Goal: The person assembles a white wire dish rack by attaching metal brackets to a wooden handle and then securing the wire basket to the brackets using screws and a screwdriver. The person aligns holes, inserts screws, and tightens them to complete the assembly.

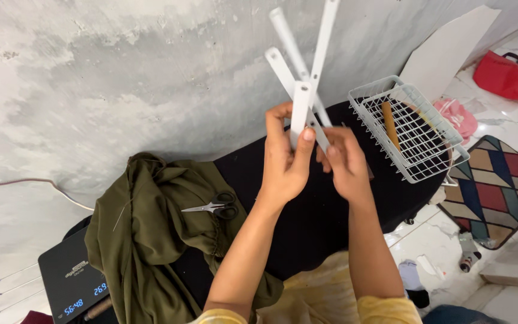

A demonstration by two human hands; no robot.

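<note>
Grey blotchy wall fills the top and left; below it a black surface sits mid-frame. My left hand is closed round a bundle of white strips, thumb pressed on the front one, fingers wrapped behind. My right hand pinches the bundle's lower end just beside the left, at its 3 o'clock. Strips fan out toward 12, up in the air over the surface, not touching it. White wire basket at 2 o'clock from my hands, on the surface's far edge, w/ a brown stick lying in it. Scissors at 8 o'clock, lying on an olive cloth heaped on the left. Black scale w/ lit blue digits at bottom left, partly under the cloth. Red bag on the floor, top right; patterned mat at 4 o'clock.
</note>
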